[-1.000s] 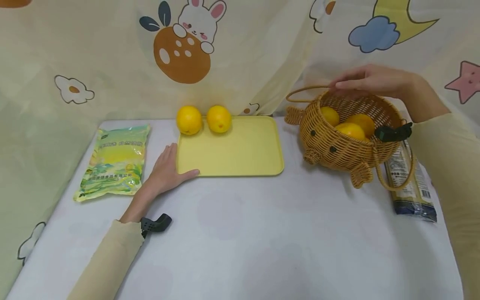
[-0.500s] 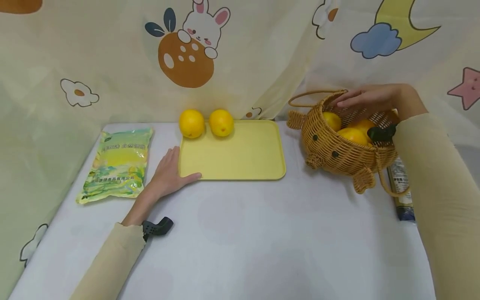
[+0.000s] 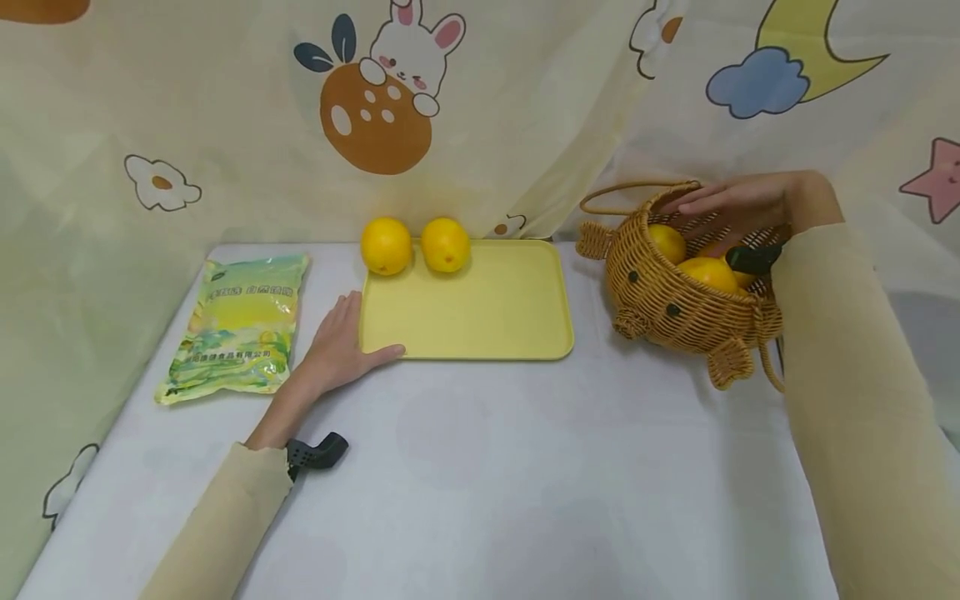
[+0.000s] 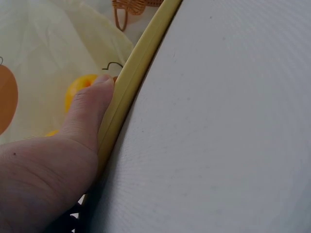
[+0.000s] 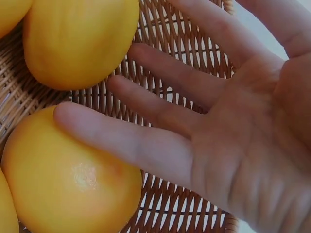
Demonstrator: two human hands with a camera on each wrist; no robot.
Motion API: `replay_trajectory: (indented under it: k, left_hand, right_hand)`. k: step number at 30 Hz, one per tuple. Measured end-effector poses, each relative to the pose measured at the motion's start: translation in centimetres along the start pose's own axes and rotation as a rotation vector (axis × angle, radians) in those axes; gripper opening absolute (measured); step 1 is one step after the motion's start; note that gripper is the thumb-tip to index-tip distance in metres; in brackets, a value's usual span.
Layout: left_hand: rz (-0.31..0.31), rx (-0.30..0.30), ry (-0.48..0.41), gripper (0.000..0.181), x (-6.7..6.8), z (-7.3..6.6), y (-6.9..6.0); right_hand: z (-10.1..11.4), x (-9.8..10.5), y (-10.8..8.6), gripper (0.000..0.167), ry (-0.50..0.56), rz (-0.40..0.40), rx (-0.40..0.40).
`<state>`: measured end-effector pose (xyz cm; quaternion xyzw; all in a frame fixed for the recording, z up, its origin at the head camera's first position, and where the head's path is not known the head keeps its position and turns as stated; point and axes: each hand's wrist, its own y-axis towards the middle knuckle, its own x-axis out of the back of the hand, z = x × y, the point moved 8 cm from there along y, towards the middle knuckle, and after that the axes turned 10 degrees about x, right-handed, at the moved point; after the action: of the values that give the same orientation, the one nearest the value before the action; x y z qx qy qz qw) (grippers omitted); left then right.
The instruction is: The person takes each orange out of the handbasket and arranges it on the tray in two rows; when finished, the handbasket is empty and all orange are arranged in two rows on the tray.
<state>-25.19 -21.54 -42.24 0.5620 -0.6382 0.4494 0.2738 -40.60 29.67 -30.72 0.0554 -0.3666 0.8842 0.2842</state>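
Note:
My left hand [image 3: 339, 348] rests at the near left corner of a yellow tray [image 3: 487, 312], its fingers straight along the left side and its thumb against the front rim. Two oranges, a left one [image 3: 387, 247] and a right one [image 3: 446, 246], sit at the tray's back left. Inside a pig-shaped wicker basket [image 3: 647, 307], my right hand [image 3: 738, 204] reaches in with spread, extended fingers. In the right wrist view one finger lies over a lower orange [image 5: 73, 179]; other fingertips are beside an upper orange [image 5: 80, 43]. Several fruits fill the basket; some are partly hidden.
A green and yellow plastic bag [image 3: 240, 325] lies left of the tray. The basket's looped handles [image 3: 630, 193] stick out at its sides. A printed cloth [image 3: 525, 100] hangs behind the white table [image 3: 540, 467].
My right hand has lowered from above the basket's back rim into the basket. The right sleeve has shifted left and now covers the packet beside the basket. My left hand stays on the tray.

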Motion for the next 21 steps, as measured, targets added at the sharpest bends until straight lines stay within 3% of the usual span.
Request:
replay_trajectory:
  k: [9,16,21]
  left_hand:
    - [0.003,-0.001,0.007,0.123,0.0,-0.1,-0.1]
    - [-0.005,-0.004,0.015,0.122,0.2,-0.3,-0.1]
    - [-0.02,-0.019,0.008,0.122,0.1,-0.2,0.1]
  right_hand:
    - [-0.8,0.1,1.1,0.062,0.001,0.036,0.064]
    - [-1.2,0.6,1.9,0.054,-0.067,-0.024,0.116]
    - [-1.3,0.7,2.7,0.056,-0.111,-0.059,0.085]
